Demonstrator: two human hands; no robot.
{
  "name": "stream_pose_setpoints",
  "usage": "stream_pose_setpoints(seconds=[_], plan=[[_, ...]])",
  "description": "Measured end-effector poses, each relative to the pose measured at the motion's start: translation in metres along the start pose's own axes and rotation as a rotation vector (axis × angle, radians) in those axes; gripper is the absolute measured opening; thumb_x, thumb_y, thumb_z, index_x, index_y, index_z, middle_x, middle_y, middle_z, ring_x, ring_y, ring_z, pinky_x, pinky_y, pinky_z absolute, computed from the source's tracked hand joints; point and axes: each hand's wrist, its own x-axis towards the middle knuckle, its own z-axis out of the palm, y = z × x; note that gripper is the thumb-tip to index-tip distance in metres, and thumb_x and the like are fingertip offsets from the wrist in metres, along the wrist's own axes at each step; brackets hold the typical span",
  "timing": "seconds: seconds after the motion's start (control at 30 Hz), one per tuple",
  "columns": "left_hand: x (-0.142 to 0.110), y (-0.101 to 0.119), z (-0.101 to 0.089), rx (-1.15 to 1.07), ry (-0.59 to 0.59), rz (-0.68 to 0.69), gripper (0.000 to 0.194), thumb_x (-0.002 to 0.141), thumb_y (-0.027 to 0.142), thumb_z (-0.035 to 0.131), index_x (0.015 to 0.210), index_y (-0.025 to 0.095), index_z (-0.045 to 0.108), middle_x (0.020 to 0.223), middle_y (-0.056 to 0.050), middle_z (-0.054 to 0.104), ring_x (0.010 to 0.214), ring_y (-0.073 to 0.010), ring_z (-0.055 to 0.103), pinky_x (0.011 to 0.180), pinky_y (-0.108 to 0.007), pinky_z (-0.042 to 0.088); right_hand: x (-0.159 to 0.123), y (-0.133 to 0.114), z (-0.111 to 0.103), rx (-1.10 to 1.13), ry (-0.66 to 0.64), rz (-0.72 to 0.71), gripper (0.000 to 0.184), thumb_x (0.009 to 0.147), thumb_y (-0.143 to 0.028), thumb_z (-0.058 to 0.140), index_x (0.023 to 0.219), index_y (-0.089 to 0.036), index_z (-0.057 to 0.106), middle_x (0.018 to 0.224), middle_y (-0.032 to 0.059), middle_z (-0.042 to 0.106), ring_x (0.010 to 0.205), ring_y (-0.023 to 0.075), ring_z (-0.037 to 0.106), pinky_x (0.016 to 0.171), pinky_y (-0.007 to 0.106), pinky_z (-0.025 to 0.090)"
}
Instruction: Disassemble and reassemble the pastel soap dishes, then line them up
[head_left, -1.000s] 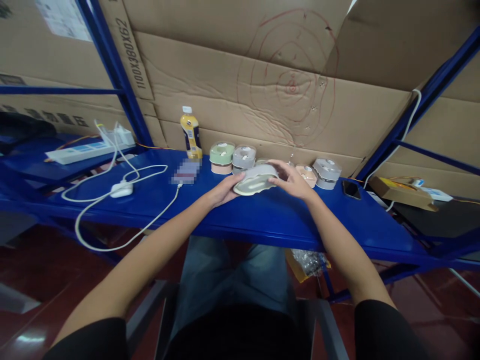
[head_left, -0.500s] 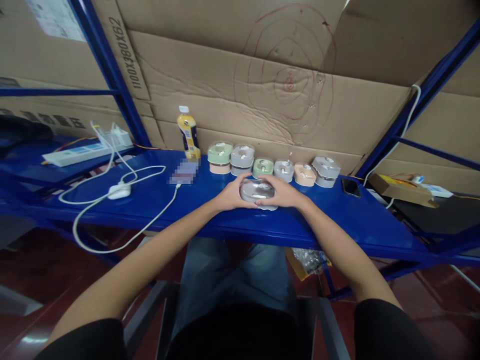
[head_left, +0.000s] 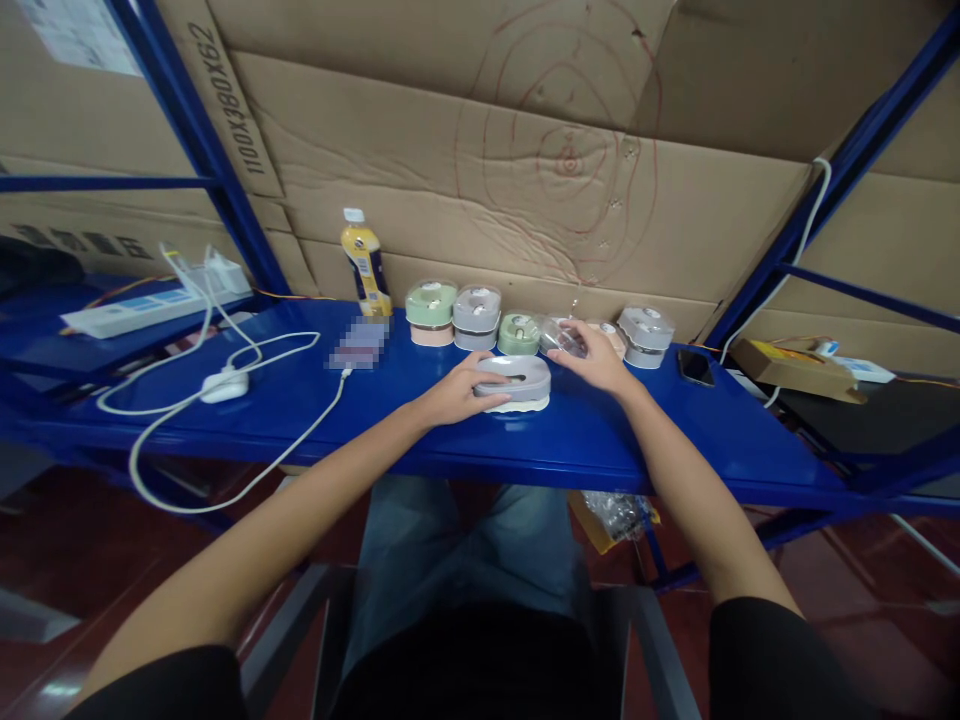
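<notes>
A grey oval box (head_left: 531, 385) with a long slot in its top sits on the blue table in front of me, a white sheet edge showing under it. My left hand (head_left: 459, 388) grips its left side, fingers at the back and thumb along the front. My right hand (head_left: 594, 358) is raised to the right of the box, closed on a clear plastic lid (head_left: 564, 338) that is tilted and apart from the box. Behind stand a green box (head_left: 518, 334), partly hidden boxes, and stacks of green (head_left: 431, 305) and grey boxes (head_left: 477, 310).
A yellow bottle (head_left: 366, 265) stands at the back left near a blurred-out item (head_left: 360, 343) on a white cable (head_left: 304, 455). At right lie a phone (head_left: 696, 367) and, beyond the table (head_left: 675, 430), a cardboard box (head_left: 795, 370). Cardboard sheets (head_left: 360, 150) line the back.
The clear lid has come off the grey box and moved up and right in my right hand. My left hand has stayed on the box. The view has shifted slightly.
</notes>
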Motion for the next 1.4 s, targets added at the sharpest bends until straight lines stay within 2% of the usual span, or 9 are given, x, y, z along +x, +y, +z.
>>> stream_pose_setpoints(seconds=[0.17,0.27,0.37,0.47,0.6,0.73,0.9,1.03,1.4], plan=[[0.003,-0.02,-0.012,0.033,0.201,-0.09,0.056,0.097,0.068,0.066,0.123,0.021,0.083,0.144,-0.016,0.06,0.14,-0.0381,0.06,0.128,-0.06,0.045,0.002,-0.001,-0.009,-0.083,0.066,0.062,0.072,0.084,-0.067,0.079,0.139,-0.02,0.069,0.128,0.0155,0.079,0.113,0.0362,0.075,0.103,0.056,0.059],[0.002,-0.035,-0.022,0.074,0.299,-0.194,0.059,0.094,0.073,0.068,0.117,0.02,0.083,0.134,-0.015,0.064,0.132,-0.0376,0.064,0.124,-0.062,0.047,0.002,0.004,-0.018,-0.148,-0.047,0.116,0.076,0.08,-0.064,0.084,0.141,-0.02,0.07,0.131,0.0164,0.078,0.118,0.0381,0.074,0.105,0.057,0.059],[0.001,-0.037,-0.027,0.073,0.273,-0.226,0.061,0.088,0.076,0.072,0.112,0.021,0.081,0.125,-0.013,0.066,0.126,-0.0366,0.067,0.121,-0.061,0.05,0.002,0.007,-0.022,-0.178,-0.232,0.165,0.08,0.073,-0.06,0.091,0.139,-0.018,0.072,0.13,0.0176,0.078,0.12,0.0399,0.074,0.106,0.058,0.06],[0.0,-0.024,-0.023,0.014,0.241,-0.189,0.071,0.085,0.074,0.077,0.131,0.02,0.073,0.133,-0.014,0.069,0.131,-0.038,0.067,0.12,-0.059,0.051,0.001,0.007,-0.021,-0.145,-0.22,0.167,0.085,0.073,-0.06,0.092,0.143,-0.017,0.071,0.134,0.0187,0.077,0.125,0.0406,0.073,0.108,0.059,0.06],[0.0,-0.002,-0.012,-0.072,0.185,-0.148,0.105,0.075,0.07,0.089,0.156,0.016,0.05,0.151,-0.021,0.065,0.14,-0.0424,0.064,0.121,-0.059,0.05,0.001,0.0,-0.018,-0.025,-0.088,-0.01,0.087,0.076,-0.061,0.091,0.15,-0.02,0.069,0.15,0.0169,0.072,0.136,0.0386,0.069,0.118,0.058,0.054],[0.003,0.005,-0.002,-0.079,0.131,-0.131,0.114,0.069,0.066,0.095,0.16,0.018,0.045,0.151,-0.021,0.066,0.142,-0.0446,0.064,0.121,-0.06,0.051,0.003,-0.013,-0.003,0.034,-0.224,-0.212,0.085,0.073,-0.06,0.096,0.147,-0.026,0.072,0.152,0.0121,0.072,0.143,0.038,0.065,0.125,0.059,0.048],[0.006,-0.001,0.004,-0.09,0.117,-0.086,0.122,0.064,0.063,0.1,0.163,0.021,0.041,0.153,-0.021,0.066,0.143,-0.0457,0.064,0.12,-0.062,0.051,0.009,-0.023,0.032,-0.006,-0.351,-0.314,0.087,0.073,-0.059,0.097,0.15,-0.026,0.072,0.145,0.0127,0.074,0.137,0.0377,0.068,0.123,0.059,0.05],[0.007,-0.004,0.004,-0.088,0.092,-0.078,0.126,0.063,0.062,0.1,0.165,0.022,0.038,0.151,-0.021,0.068,0.143,-0.0458,0.064,0.12,-0.064,0.051,0.012,-0.022,0.045,-0.04,-0.396,-0.305,0.088,0.075,-0.057,0.096,0.152,-0.026,0.069,0.144,0.0132,0.073,0.135,0.0376,0.068,0.122,0.06,0.05],[0.006,-0.007,0.002,-0.067,0.061,-0.108,0.122,0.063,0.061,0.101,0.161,0.019,0.042,0.152,-0.024,0.065,0.143,-0.047,0.063,0.119,-0.065,0.05,-0.002,-0.014,0.049,-0.001,-0.405,-0.25,0.086,0.085,-0.059,0.088,0.162,-0.032,0.059,0.155,0.0115,0.065,0.143,0.0348,0.063,0.125,0.056,0.049]])
